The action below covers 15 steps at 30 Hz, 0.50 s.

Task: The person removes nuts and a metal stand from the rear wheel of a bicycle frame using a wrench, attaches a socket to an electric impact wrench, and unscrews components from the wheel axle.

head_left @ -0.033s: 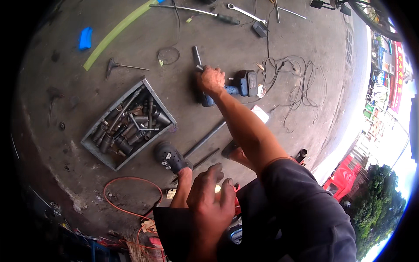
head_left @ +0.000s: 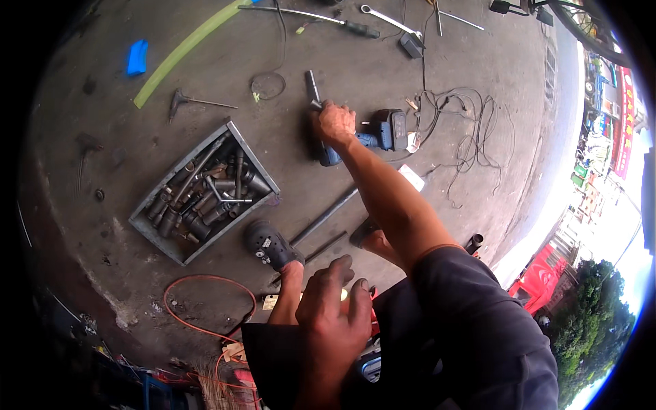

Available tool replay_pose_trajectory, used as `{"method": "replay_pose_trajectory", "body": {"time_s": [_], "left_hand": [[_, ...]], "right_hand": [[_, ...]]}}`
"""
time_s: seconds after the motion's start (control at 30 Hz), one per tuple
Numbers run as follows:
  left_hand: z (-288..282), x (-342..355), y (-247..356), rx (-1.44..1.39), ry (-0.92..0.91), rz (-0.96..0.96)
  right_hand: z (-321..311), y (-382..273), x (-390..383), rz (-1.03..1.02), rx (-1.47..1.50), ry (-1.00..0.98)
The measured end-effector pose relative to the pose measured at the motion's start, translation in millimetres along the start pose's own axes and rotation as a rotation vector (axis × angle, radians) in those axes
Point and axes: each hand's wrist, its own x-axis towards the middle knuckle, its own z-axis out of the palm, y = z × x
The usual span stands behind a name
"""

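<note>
My right hand (head_left: 335,124) reaches out over the floor, its fingers wrapped over the head of a blue and black cordless impact wrench (head_left: 329,156). The wrench lies on its side, its battery (head_left: 392,130) to the right. A steel socket extension (head_left: 312,85) points away from beyond my fingers; how it joins the tool is hidden. Close to my lap, my left hand (head_left: 333,311) is raised with bent fingers, the thumb apart, and nothing visible in it. Left of my shoe (head_left: 270,244) stands a metal drawer (head_left: 160,253) filled with sockets (head_left: 198,222) and other tools.
A T-handle tool (head_left: 179,102) lies beyond the drawer. Farther off are a ratchet (head_left: 359,29), a combination wrench (head_left: 389,20) and a yellow-green strip (head_left: 184,51). Loose cables (head_left: 471,130) tangle to the right. A long bar (head_left: 324,217) and an orange hose (head_left: 167,294) lie near my feet.
</note>
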Motion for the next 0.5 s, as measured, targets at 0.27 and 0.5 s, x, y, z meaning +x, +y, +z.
{"method": "replay_pose_trajectory", "body": {"time_s": [0.27,0.5], "left_hand": [[4,4,7,0.023,0.004,0.018],[30,-9,-26,0.216,0.061,-0.233]], "right_hand": [[-27,20,-10,-0.145,0.137,-0.218],[-150,1,-116,-0.067,0.670,-0.387]]}}
